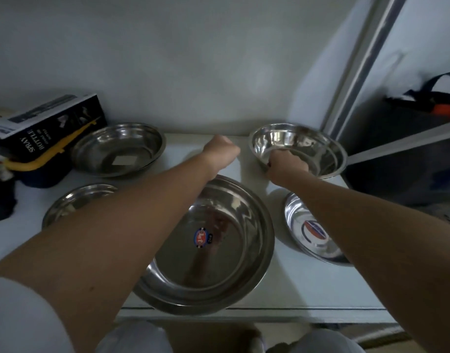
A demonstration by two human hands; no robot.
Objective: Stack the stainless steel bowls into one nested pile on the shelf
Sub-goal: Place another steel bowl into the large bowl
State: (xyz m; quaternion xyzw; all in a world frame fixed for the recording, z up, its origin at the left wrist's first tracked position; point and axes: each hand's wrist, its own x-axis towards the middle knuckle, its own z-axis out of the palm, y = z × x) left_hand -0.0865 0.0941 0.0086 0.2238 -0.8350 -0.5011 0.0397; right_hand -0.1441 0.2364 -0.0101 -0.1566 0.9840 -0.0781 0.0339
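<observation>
Five steel bowls lay separate on the white shelf point(307, 284). Right hand point(287, 165) gripped the near rim of the back-right bowl point(299, 149). Left hand point(222, 151) curled into a fist, empty, above the shelf behind the large front bowl point(211, 250).

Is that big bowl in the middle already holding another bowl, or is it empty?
Empty. The big bowl shows its bare bottom, with only a round sticker and reflections; no other bowl sits in it.
</observation>
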